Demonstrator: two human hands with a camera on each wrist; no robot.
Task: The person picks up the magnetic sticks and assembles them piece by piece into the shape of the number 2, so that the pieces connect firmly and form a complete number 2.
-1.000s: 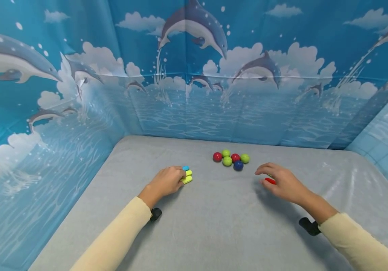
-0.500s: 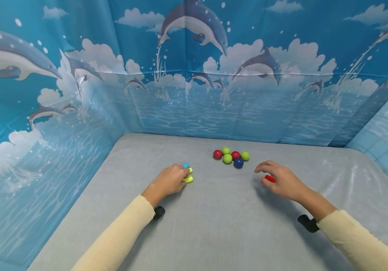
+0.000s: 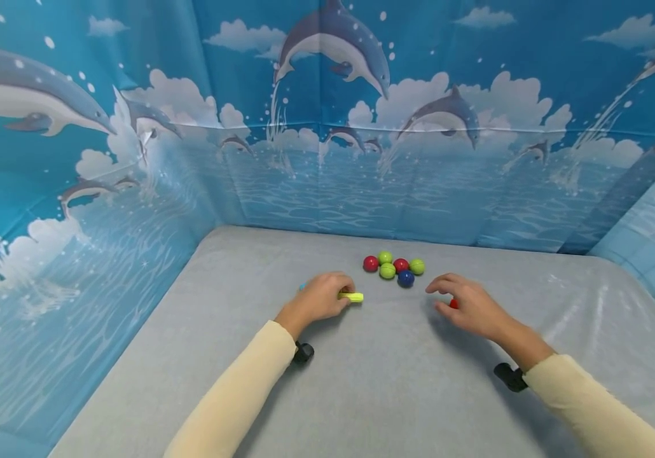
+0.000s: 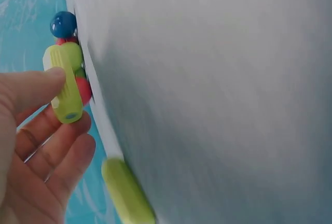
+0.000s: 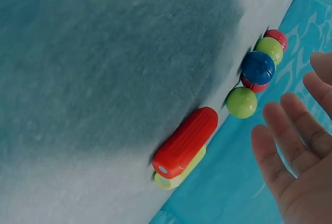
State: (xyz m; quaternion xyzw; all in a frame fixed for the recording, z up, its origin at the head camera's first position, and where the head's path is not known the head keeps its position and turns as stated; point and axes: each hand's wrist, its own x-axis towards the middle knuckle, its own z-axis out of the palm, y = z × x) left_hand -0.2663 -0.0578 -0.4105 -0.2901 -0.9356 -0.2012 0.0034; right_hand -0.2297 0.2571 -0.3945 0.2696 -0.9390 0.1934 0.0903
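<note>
A lime-yellow, ribbed, plastic-looking block (image 4: 70, 95), pinched in the narrow grip of a person's left hand (image 3: 318, 298), has shifted rightward within the last half second, clear of a second lime-yellow block (image 4: 126, 190) on the grey-covered desk (image 3: 362, 381); the pick-up appears made, carrying under way. The right hand (image 3: 467, 310), its grip wide and holding nothing, hovers near a red ribbed block (image 5: 187, 143). Beyond sit six glossy red, green and blue balls (image 3: 387, 271).
</note>
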